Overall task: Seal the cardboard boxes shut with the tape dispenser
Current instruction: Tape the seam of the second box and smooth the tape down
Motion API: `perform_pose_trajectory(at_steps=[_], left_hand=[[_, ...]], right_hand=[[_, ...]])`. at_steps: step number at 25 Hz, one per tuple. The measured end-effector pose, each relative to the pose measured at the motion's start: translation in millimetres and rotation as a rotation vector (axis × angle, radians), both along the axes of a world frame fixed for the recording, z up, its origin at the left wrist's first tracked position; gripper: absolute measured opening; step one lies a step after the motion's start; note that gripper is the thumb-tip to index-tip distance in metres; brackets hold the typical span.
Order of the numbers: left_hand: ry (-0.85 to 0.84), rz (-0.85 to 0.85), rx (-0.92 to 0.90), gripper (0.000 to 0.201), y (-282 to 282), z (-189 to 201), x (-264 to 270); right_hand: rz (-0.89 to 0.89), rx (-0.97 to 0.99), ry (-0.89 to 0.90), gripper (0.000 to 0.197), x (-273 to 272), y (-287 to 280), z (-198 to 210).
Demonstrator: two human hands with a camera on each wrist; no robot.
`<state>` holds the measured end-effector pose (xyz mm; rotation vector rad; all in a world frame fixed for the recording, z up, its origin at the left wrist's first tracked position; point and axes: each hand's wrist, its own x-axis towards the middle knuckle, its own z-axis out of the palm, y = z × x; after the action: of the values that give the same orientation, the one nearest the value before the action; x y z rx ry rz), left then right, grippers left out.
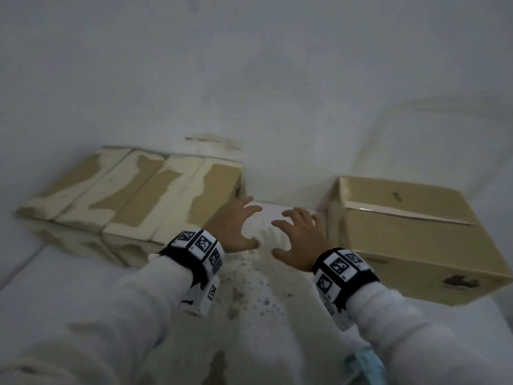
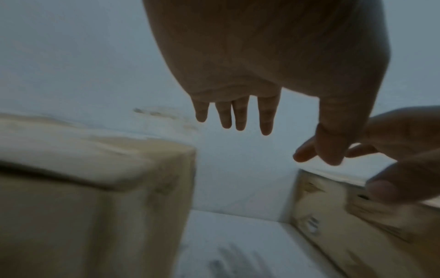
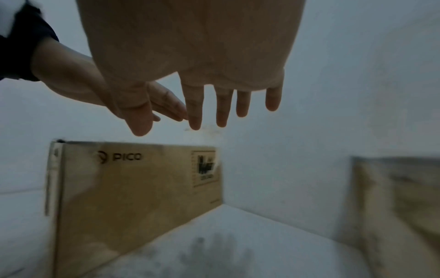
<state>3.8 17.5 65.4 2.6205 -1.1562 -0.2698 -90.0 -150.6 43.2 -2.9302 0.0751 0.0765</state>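
Two cardboard boxes stand on a white table against a wall. The left box (image 1: 133, 190) (image 2: 95, 188) is long and low, its top scarred with pale torn patches; its end reads PICO (image 3: 142, 188). The right box (image 1: 410, 232) (image 3: 400, 206) has its top flaps down with a raised seam edge. My left hand (image 1: 251, 225) (image 2: 262, 131) and right hand (image 1: 277, 237) (image 3: 190, 122) hover side by side over the gap between the boxes, fingers spread and straight, holding nothing. No tape dispenser is clearly visible.
Dark specks stain the white table (image 1: 249, 287) in front of the hands. A light blue object (image 1: 363, 362) peeks out at the bottom edge, partly hidden by my right sleeve. The white wall (image 1: 277, 107) closes off the back.
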Motion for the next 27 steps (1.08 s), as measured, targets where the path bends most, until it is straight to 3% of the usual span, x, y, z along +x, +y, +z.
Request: perform_pose_trajectory(at_steps=[4, 7, 10, 14, 18, 22, 27], left_hand=[[0.039, 0.062, 0.231, 0.135, 101.1, -6.1, 48.5], [-0.092, -0.009, 0.483, 0.129, 150.0, -26.3, 78.3], [-0.216, -0.103, 0.535, 0.121, 166.7, -42.7, 92.5], [-0.269, -0.202, 0.475, 0.095, 157.3, -49.0, 93.2], [-0.206, -0.201, 0.480, 0.102, 136.4, -51.5, 69.2], [-0.148, -0.130, 0.417, 0.118, 104.2, -55.9, 32.2], [-0.170, -0.028, 0.364, 0.092, 54.2, -61.2, -31.0]], right_hand=[[0.137, 0.062, 0.021, 0.077, 50.3, 90.4, -4.4], [0.190, 0.082, 0.074, 0.085, 71.8, 141.1, -16.1], [0.135, -0.038, 0.108, 0.079, 74.2, 157.7, -33.4], [0.086, -0.033, 0.131, 0.070, 64.3, 143.2, -39.6], [0.136, 0.122, 0.118, 0.068, 51.7, 118.3, -43.2], [0.132, 0.149, 0.060, 0.062, 26.6, 87.7, -34.2], [0.090, 0.130, 0.028, 0.059, -19.6, 44.2, -36.9]])
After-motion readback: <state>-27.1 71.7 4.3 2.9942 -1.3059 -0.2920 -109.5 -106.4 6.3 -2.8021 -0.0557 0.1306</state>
